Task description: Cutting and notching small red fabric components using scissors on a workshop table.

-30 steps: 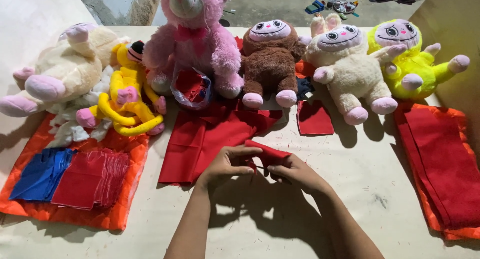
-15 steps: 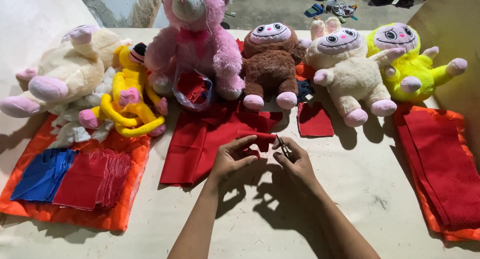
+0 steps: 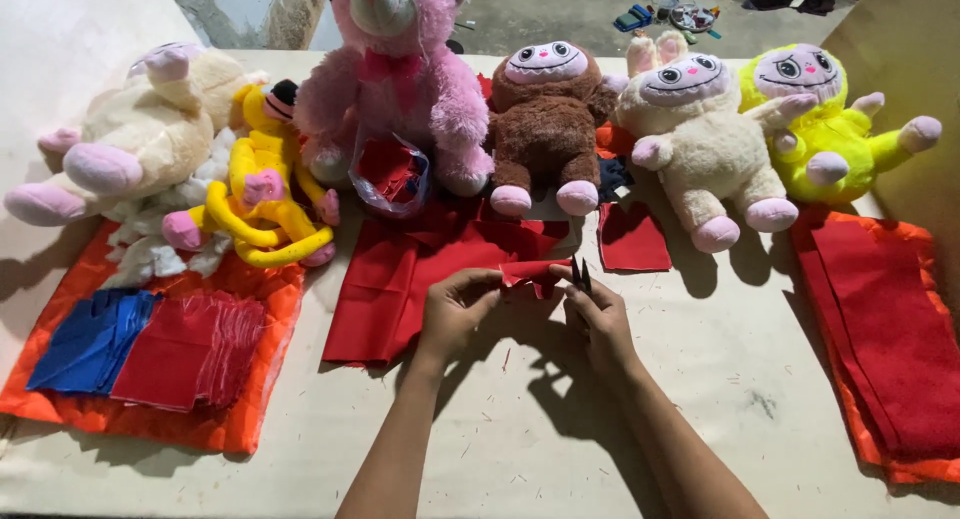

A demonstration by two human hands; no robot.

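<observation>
My left hand (image 3: pixel 455 311) pinches the left end of a small red cloth piece (image 3: pixel 527 273) held just above the table. My right hand (image 3: pixel 600 321) grips small dark scissors (image 3: pixel 580 274) whose tips point up at the right edge of that piece. Under and left of my hands lies a larger red cloth sheet (image 3: pixel 400 279). Both forearms reach in from the bottom edge.
A row of plush toys stands at the back: cream (image 3: pixel 140 139), yellow (image 3: pixel 265 194), pink (image 3: pixel 395 69), brown (image 3: pixel 545 119), cream rabbit-eared (image 3: pixel 700 139), lime (image 3: pixel 830 119). Orange cloth (image 3: pixel 225 424) bears blue (image 3: pixel 90 344) and red stacks (image 3: pixel 190 349). Red felt stack (image 3: pixel 885 329) lies right. A red square (image 3: pixel 632 241) lies nearby.
My hands have lifted the small red piece and brought it up and away from me, closer to the brown toy. The scissors now show upright in my right hand.
</observation>
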